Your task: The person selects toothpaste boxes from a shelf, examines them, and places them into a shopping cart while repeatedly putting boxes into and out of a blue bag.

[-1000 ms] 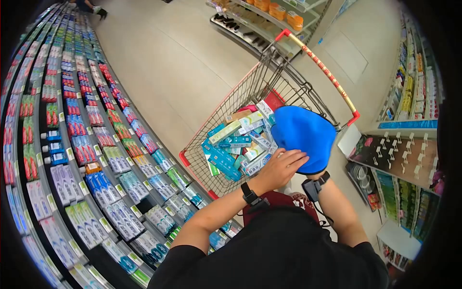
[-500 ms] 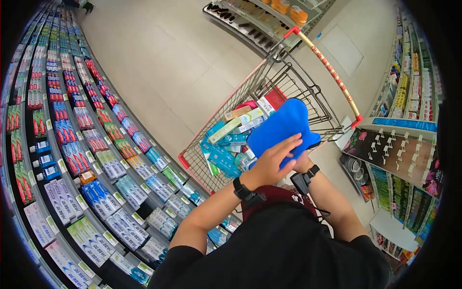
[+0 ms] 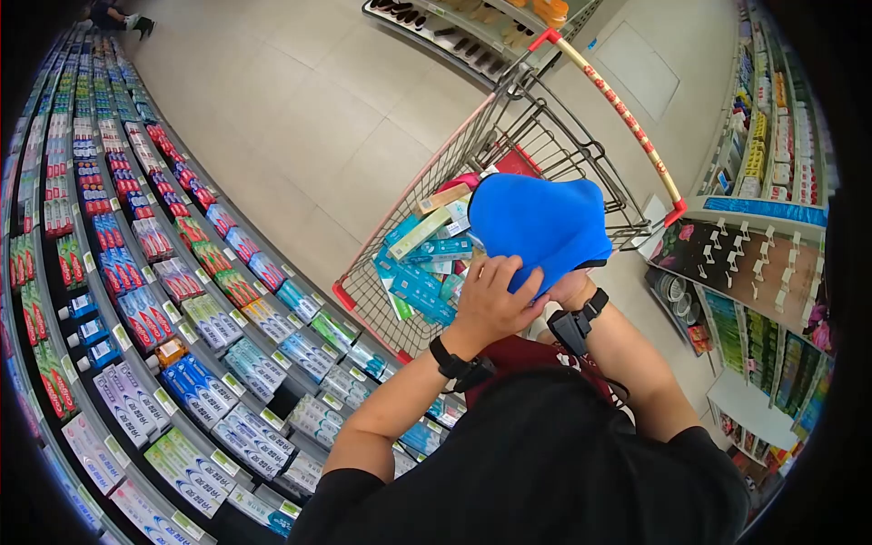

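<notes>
A soft blue cloth-like item (image 3: 538,218) with a dark edge at its lower right is held up in front of me, over the cart's near side. Its exact kind does not show. My left hand (image 3: 498,300) grips its lower left edge with bent fingers. At the lower right edge, my right hand (image 3: 572,289) holds it too, with most of its fingers hidden behind the cloth. Beyond the item, the wire shopping cart (image 3: 363,300) holds teal boxes (image 3: 418,286), a pale green box (image 3: 423,233) and a red item (image 3: 518,163).
Shelves of boxed toothpaste (image 3: 195,381) curve along my left. A rack of brushes (image 3: 454,41) stands beyond the cart. To the right are a hook panel (image 3: 745,268) and more stocked shelves (image 3: 772,136). A person's leg (image 3: 136,23) shows at the far upper left.
The blue item has turned and now looks broader and rounder. My left hand has shifted left and down to its lower edge, with the fingers more bent.
</notes>
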